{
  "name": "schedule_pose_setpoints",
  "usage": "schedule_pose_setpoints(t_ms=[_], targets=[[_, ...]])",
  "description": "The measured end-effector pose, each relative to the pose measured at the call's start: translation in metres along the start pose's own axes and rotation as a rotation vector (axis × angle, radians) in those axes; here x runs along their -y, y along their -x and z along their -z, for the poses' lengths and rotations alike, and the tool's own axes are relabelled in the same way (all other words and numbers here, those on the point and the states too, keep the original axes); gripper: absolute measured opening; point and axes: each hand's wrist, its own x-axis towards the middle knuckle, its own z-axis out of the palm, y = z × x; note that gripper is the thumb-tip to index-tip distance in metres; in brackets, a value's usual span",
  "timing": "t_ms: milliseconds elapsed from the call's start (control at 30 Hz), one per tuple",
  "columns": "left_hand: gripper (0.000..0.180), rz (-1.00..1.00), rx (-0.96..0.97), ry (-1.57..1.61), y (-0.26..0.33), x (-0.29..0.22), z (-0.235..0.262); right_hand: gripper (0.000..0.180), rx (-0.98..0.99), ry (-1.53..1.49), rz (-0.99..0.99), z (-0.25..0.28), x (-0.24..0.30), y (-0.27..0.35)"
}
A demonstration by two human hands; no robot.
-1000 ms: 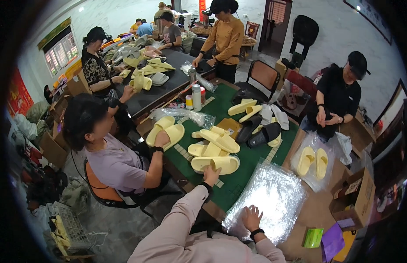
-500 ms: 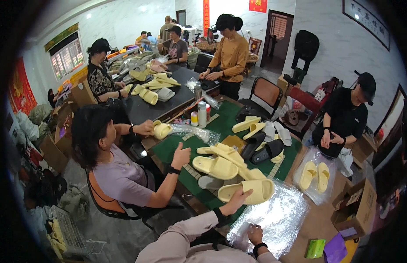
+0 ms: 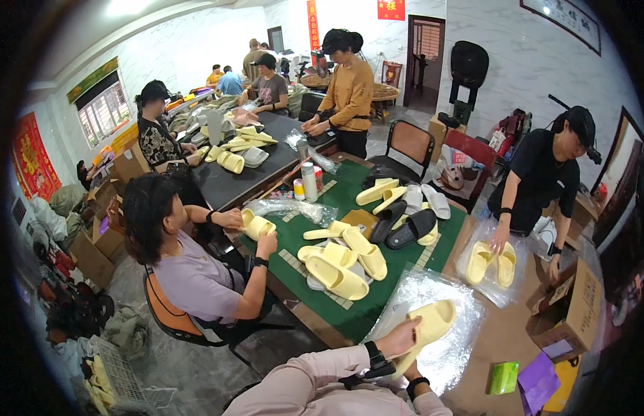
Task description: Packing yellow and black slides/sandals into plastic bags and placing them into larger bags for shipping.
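Note:
My left hand [image 3: 398, 338] is closed on a pale yellow slipper [image 3: 433, 320], held over a stack of clear plastic bags [image 3: 452, 350] at the table's near edge. The slipper is tilted, and its lower end reaches down toward my right hand [image 3: 410, 372]. That hand sits just below and behind the slipper; its fingers are hidden, so I cannot see whether it touches it. Ahead on the green mat [image 3: 315, 281] lies a pile of yellow slippers [image 3: 336, 267], with a grey one partly under them.
Black slippers [image 3: 412, 229] and grey ones lie farther back. At left a seated co-worker [image 3: 197, 277] holds a yellow slipper [image 3: 257, 224]. At right another person [image 3: 544, 180] reaches to a yellow pair [image 3: 492, 262] on plastic. A cardboard box [image 3: 571, 308] and green packet [image 3: 503, 378] are at right.
My left hand has brought the yellow slipper from the pile rightward and nearer, over the bags. The right-hand co-worker now bends to the yellow pair. The seated co-worker's hands have come together on a slipper.

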Motion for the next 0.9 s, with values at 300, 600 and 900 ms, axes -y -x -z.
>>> schedule_pose_setpoints(t_ms=[300, 600, 900], targets=[[0.039, 0.018, -0.276, 0.115, -0.015, 0.038, 0.004, 0.018, -0.293, -0.584, -0.244, 0.009, -0.025, 0.061], [0.044, 0.074, -0.044, 0.046, -0.011, 0.003, 0.002, 0.106, -0.85, -0.63, -0.439, 0.033, 0.013, 0.053], [0.037, 0.059, -0.214, -0.005, -0.003, -0.011, -0.021, 0.077, -0.642, 0.358, -0.159, 0.066, 0.015, 0.053]])
